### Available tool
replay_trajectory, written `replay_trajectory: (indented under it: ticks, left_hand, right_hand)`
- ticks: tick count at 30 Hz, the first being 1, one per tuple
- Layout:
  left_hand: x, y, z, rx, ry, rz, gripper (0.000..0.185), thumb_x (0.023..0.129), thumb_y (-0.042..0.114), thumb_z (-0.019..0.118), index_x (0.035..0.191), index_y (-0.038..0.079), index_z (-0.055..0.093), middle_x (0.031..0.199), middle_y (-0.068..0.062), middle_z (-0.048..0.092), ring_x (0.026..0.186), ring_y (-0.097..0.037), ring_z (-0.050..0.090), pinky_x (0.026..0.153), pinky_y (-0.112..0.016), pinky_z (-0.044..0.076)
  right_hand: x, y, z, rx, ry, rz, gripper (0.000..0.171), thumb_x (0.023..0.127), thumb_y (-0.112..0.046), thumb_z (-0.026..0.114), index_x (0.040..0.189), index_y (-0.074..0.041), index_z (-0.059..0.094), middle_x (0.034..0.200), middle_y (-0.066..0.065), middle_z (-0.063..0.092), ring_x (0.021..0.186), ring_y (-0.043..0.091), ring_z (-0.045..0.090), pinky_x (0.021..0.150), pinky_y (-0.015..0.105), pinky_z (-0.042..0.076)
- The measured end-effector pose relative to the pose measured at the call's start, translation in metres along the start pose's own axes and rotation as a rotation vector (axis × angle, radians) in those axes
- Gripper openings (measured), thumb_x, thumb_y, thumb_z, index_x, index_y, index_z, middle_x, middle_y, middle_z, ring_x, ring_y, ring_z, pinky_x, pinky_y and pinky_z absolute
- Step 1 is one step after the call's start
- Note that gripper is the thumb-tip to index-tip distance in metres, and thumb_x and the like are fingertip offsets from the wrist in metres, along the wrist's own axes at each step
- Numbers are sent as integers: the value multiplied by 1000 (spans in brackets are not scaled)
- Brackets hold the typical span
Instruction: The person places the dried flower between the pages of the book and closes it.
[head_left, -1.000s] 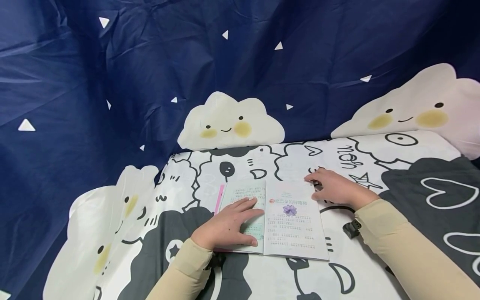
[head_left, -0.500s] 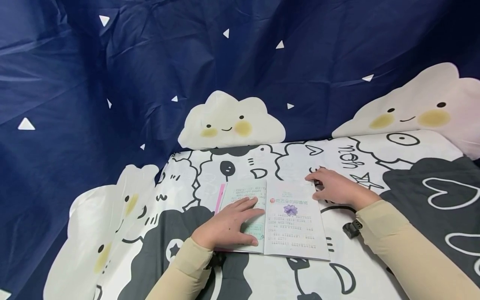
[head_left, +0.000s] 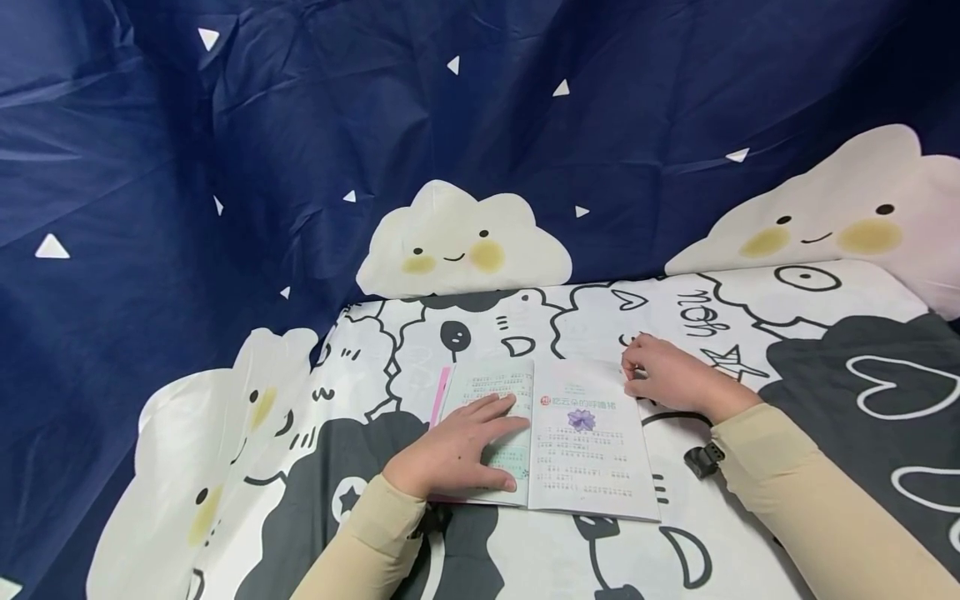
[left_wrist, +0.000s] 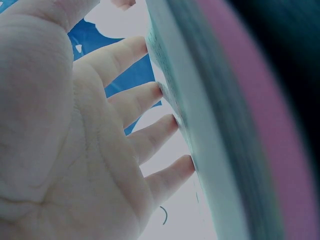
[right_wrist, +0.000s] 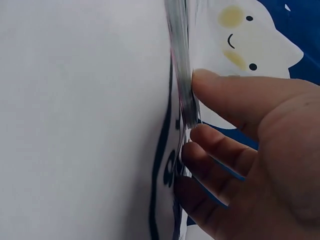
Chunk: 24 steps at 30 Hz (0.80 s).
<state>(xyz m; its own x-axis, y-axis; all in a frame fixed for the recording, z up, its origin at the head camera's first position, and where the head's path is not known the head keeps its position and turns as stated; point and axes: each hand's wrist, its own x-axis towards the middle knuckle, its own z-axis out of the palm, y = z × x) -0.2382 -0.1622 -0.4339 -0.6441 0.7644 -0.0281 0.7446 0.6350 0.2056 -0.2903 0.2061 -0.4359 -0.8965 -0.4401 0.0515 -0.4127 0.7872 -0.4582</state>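
An open book [head_left: 588, 467] lies on the patterned cloth, its text upside down in the head view and a purple flower printed on its right page. My left hand [head_left: 461, 450] rests spread on the greenish left page; the left wrist view shows its fingertips [left_wrist: 185, 162] touching the paper. At the far right corner of the book is my right hand [head_left: 671, 375]. Its thumb meets the page [right_wrist: 199, 107] near that corner, and the bent index finger comes up to the corner from the other side. The remaining fingers curl beside the cloth.
Black, white and grey cartoon cloth [head_left: 525, 554] spreads under the book. A pink strip [head_left: 440, 392] shows along the book's left edge. Behind stands a navy fabric backdrop [head_left: 480, 108] with printed clouds [head_left: 465, 250] and white triangles.
The right hand's index finger has drawn back toward the thumb at the page corner. The left hand and the book have stayed in place.
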Motion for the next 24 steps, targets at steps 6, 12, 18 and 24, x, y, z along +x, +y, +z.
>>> replay_trajectory:
  ticks: [6,12,18,24]
  left_hand:
    - [0,0,0,0,1,0,83,82,63,75,153,30,47,164,-2,31,151,-26,24,120,-43,25]
    - [0,-1,1,5,2,-1,83,82,62,75,153,30,47,164,-2,31,151,-26,25,120,-43,25]
    - [0,-1,2,15,8,-1,82,82,62,76,152,30,48,164,-2,31,151,-26,25,120,-43,25]
    - [1,0,1,8,3,-8,84,82,61,76,153,28,46,164,-2,31,151,-26,25,120,-43,25]
  right_hand:
    - [-1,-2,1,-42,16,-1,22,93,-16,72,78,-20,56,108,7,52,94,26,50,78,42,42]
    - [-2,-8,-1,-68,36,18,16,100,-19,62,84,-18,64,119,12,57,107,32,54,88,52,45]
    - [-8,-16,-5,46,90,-37,22,105,-17,51,103,-8,72,117,13,62,108,32,56,92,52,44]
    - [-18,-27,-9,235,75,-115,37,109,-18,42,134,2,62,136,19,59,132,43,47,109,59,33]
